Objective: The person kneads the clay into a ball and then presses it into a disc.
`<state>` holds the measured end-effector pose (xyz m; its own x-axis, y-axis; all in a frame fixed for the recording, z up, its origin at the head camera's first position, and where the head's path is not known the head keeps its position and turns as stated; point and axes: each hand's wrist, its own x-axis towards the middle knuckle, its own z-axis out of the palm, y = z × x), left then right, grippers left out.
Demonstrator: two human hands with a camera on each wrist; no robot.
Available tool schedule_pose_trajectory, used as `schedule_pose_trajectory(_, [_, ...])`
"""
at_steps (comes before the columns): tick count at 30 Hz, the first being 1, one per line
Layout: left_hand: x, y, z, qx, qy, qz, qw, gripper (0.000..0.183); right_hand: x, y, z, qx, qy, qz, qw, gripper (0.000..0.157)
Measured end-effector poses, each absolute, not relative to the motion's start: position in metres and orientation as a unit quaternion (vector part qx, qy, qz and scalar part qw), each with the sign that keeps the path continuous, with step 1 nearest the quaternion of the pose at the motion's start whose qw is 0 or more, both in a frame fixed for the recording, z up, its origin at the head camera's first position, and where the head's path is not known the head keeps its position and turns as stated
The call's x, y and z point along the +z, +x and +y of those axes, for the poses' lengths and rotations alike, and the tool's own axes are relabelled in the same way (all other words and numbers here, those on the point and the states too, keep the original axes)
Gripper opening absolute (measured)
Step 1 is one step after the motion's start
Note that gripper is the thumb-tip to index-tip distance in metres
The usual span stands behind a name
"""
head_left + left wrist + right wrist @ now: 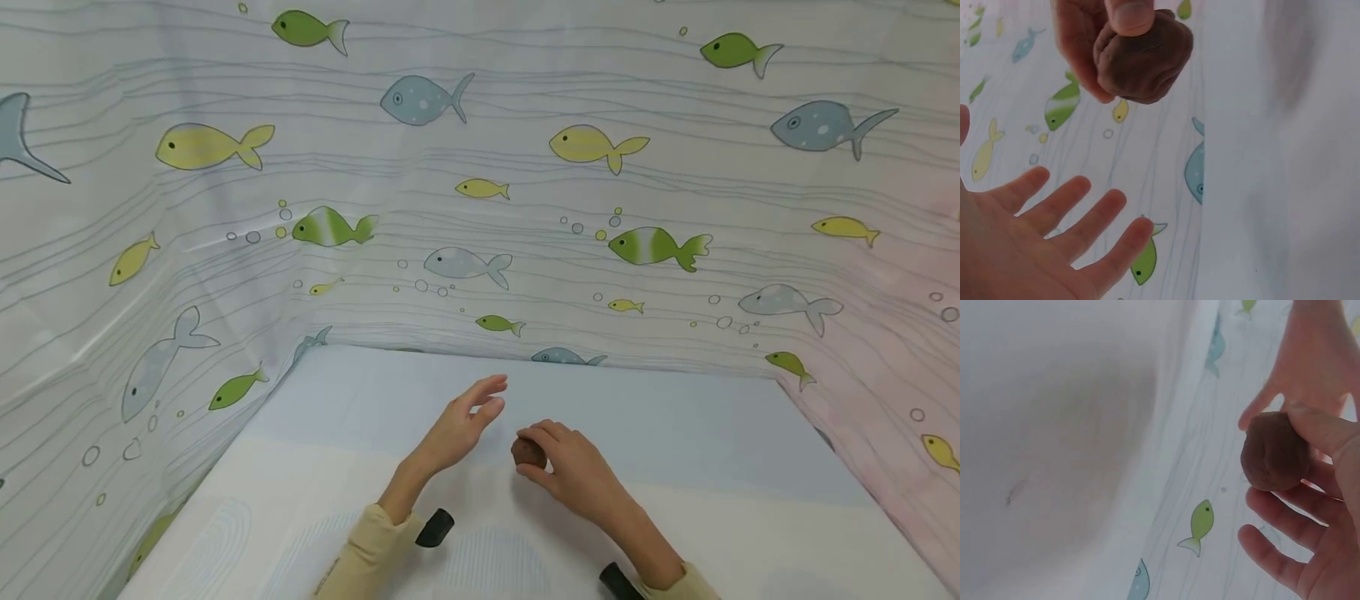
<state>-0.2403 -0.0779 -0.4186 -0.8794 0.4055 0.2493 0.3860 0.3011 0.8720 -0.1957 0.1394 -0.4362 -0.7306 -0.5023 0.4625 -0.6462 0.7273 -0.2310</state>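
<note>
Running off the bottom edge, two sleeves are cut short, the right barely showing. Between five and six o'clock from the head view's middle, the right hand pinches a brown lump, its fingers hiding part. Between the lump's nine and ten o'clock, the left hand grips nothing, fingers extended. Past the table rises a cropped fish-print sheet.

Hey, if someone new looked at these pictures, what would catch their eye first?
Probably the dark brown lump, held in the right hand over the pale table. Next, the left hand beside it, fingers spread and holding nothing. Behind the table rises the backdrop, covered in green, yellow and blue fish.
</note>
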Motion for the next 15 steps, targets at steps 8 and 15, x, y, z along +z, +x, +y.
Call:
schedule_pose_trajectory(8, [-0.418,-0.242,-0.066,0.558,0.259,0.788,0.025,0.046,-0.430,-0.203,0.131,0.203,0.322,-0.885,0.267,0.048])
schedule_pose_trajectory(15, [-0.419,-0.244,-0.060,0.577,0.286,0.764,0.043,0.048,-0.430,-0.205,0.115,0.221,0.325,-0.863,0.319,0.050])
